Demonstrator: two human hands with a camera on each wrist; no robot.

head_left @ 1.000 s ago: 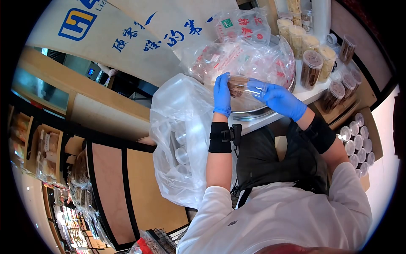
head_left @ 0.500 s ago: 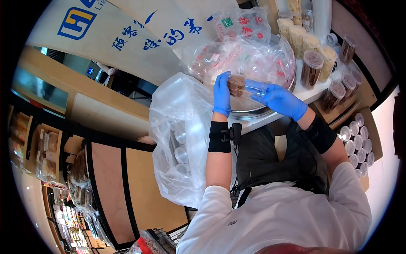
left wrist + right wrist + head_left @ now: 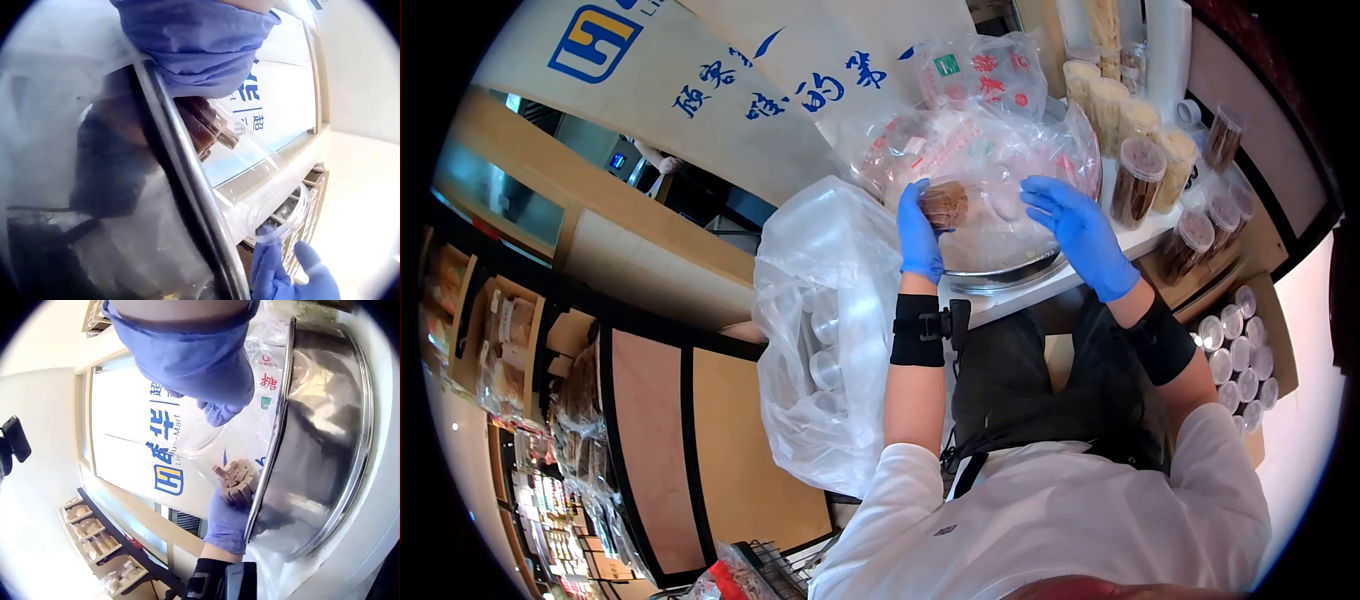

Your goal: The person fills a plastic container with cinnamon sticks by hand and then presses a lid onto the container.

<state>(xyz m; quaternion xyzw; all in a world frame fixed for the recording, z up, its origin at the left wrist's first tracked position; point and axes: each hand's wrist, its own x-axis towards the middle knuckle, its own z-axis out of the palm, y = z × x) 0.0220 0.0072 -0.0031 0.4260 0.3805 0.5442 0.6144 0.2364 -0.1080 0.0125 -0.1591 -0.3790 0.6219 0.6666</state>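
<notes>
My blue-gloved left hand (image 3: 920, 235) grips a clear plastic jar (image 3: 256, 181) tilted on its side above a steel basin (image 3: 312, 437). Bundled brown sticks (image 3: 946, 205) fill the end of the jar by that hand; the other end is see-through and has its round mouth turned towards my right hand (image 3: 1082, 238). That right hand, also gloved in blue, holds nothing, its fingers loosely extended beside the jar's mouth. In the left wrist view its fingertips show right by the rim. Crumpled clear bags with red print (image 3: 960, 140) lie over the basin, behind the jar.
Filled jars (image 3: 1140, 180) with brown and pale contents stand on the white table at the right. A cardboard box of clear jars (image 3: 1240, 355) sits lower right. A large translucent bag (image 3: 815, 300) holding clear jars hangs at the left, before a printed banner (image 3: 740, 80).
My right hand has let go of the jar's clear end and drawn back to the right. The left hand keeps its grip. The head view has shifted slightly.
</notes>
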